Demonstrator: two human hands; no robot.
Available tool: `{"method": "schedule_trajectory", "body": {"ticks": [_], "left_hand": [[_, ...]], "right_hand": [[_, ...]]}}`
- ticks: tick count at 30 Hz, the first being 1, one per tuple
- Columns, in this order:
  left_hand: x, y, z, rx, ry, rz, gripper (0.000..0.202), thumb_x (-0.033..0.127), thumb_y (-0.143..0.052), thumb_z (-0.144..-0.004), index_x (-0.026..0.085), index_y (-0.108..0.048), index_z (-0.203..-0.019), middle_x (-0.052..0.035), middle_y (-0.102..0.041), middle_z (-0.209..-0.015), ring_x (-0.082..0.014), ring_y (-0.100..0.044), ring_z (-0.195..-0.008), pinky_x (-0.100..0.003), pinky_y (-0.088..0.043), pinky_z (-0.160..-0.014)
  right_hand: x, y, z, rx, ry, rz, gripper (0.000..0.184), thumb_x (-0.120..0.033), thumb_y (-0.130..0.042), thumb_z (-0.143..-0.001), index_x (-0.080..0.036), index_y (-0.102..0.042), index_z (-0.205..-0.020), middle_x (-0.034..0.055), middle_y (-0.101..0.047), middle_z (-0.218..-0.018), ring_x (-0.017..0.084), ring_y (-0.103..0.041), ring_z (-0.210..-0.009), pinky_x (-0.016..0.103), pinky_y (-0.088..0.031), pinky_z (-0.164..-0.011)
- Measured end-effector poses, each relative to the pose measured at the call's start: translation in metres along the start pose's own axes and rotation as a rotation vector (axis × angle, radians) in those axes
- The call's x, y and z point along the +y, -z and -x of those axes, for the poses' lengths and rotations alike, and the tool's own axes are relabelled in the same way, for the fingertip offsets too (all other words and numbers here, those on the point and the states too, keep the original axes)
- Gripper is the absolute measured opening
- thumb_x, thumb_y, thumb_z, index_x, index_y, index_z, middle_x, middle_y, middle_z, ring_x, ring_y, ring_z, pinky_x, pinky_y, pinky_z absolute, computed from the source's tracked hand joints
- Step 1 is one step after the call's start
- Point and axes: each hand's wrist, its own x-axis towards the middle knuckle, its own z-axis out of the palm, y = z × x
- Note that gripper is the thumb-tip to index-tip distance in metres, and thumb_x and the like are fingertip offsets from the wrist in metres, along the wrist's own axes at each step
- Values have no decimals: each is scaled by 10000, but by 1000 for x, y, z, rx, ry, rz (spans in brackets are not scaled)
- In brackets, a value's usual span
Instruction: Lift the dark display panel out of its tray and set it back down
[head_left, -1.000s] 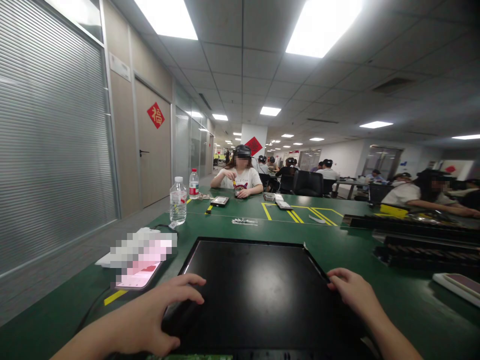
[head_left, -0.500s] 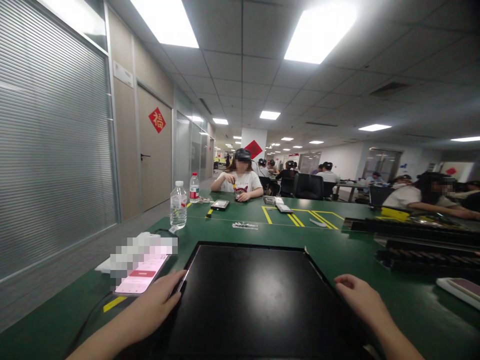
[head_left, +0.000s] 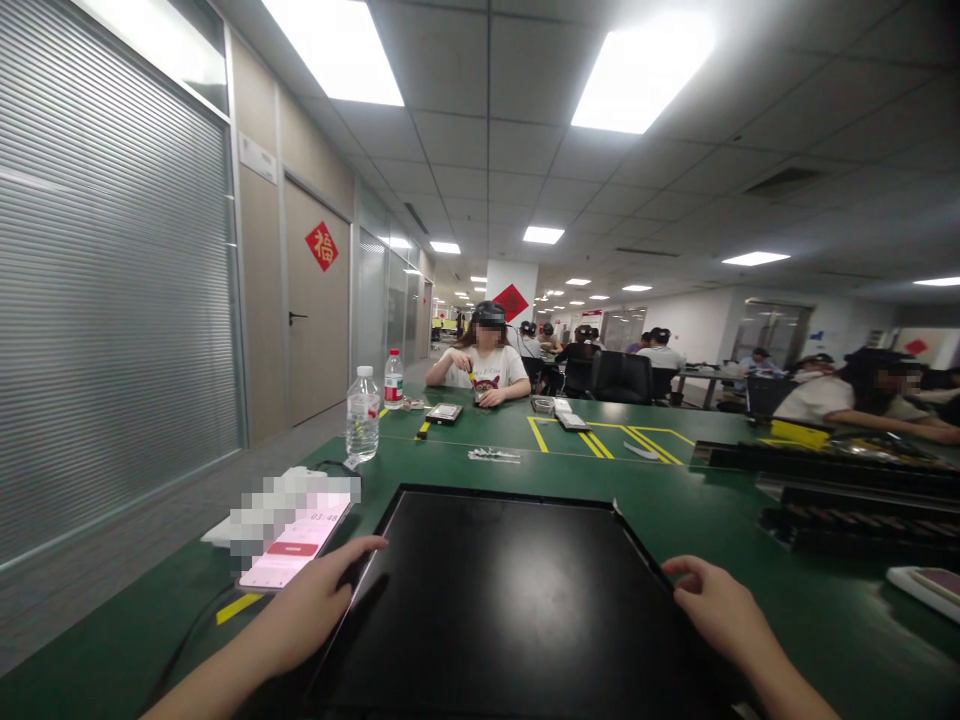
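A large black flat screen panel with a raised rim lies in front of me, and ceiling light reflects off it. My left hand is at its left edge. The index finger stretches over the rim, and the thumb stands apart from it. On the opposite side, my right hand is at the right edge, its fingers loosely bent and the fingertips at the rim. A gap shows between its thumb and index finger. Beyond my left hand lies a phone with a lit pink screen.
The green table carries a clear water bottle, a red-capped bottle and a hard drive. Dark slotted strips lie at the right, near a white-edged device. Opposite sits a person handling something small.
My left index finger has stretched further over the panel's left rim. My right hand has come in against the right edge. The view has shifted slightly; the panel stays nearly in place.
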Motion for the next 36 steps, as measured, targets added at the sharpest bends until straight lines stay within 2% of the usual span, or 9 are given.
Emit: {"method": "schedule_trajectory", "body": {"ticks": [4,8,13,17,19,23,26,31,36], "left_hand": [[5,1,-3,-39,1,376,501,95,-480,-638,214,-536,-1122,-53,-615,-1172,-229,-535,-1098,-353,-395,-925],[7,-1,-9,-12,119,676,515,144,-549,-655,211,-469,-1158,-89,-531,-1275,-237,-570,-1059,-341,-482,-823],[8,-3,-11,99,268,702,468,197,-638,-631,216,-530,-1086,-96,-468,-1332,-253,-512,-1133,-339,-468,-860],[8,-9,-13,223,277,662,428,223,-687,-603,199,-603,-1022,-99,-508,-1297,-234,-404,-1226,-322,-344,-995],[8,-12,-15,234,306,712,453,227,-702,-589,204,-604,-1030,-99,-520,-1285,-253,-424,-1208,-335,-367,-981],[10,-15,-16,98,433,877,679,236,-725,-569,229,-486,-1205,-106,-660,-1093,-294,-650,-902,-395,-521,-782],[11,-16,-15,18,455,926,843,222,-736,-563,224,-352,-1314,-79,-733,-875,-290,-687,-763,-418,-532,-734],[8,-19,-12,-68,436,998,916,226,-757,-518,152,-337,-1328,-96,-741,-813,-310,-679,-789,-434,-505,-778],[12,-16,-3,-174,380,993,817,235,-739,-548,159,-404,-1289,-108,-731,-887,-309,-670,-827,-439,-493,-789]], "right_hand": [[1,2,-2,-21,-8,-8,337,-203,-446,-613,-253,-624,-895,2,-676,-800,168,-610,-716,252,-409,-605],[3,3,-4,-19,-2,-4,323,-205,-449,-616,-247,-627,-882,6,-677,-787,168,-612,-710,253,-410,-608],[4,2,-4,-19,-10,-1,312,-215,-450,-619,-245,-630,-873,5,-676,-781,166,-610,-700,254,-408,-600],[6,0,-6,-32,-15,6,317,-216,-449,-625,-246,-626,-886,2,-674,-788,161,-609,-702,251,-407,-598],[7,0,-7,-29,-13,10,315,-214,-450,-625,-246,-628,-883,2,-674,-789,159,-608,-700,249,-405,-597],[8,1,-7,-30,-12,4,310,-219,-448,-635,-246,-625,-887,2,-672,-790,156,-607,-697,246,-406,-594],[8,1,-7,-40,-4,3,307,-224,-442,-644,-241,-622,-892,4,-669,-791,158,-609,-701,248,-411,-600],[7,-4,-8,-35,-7,13,310,-204,-446,-640,-242,-627,-890,8,-669,-789,164,-614,-712,246,-414,-592],[6,-8,-8,-21,2,19,317,-205,-457,-633,-247,-639,-888,13,-669,-800,168,-611,-706,251,-418,-595]]}}
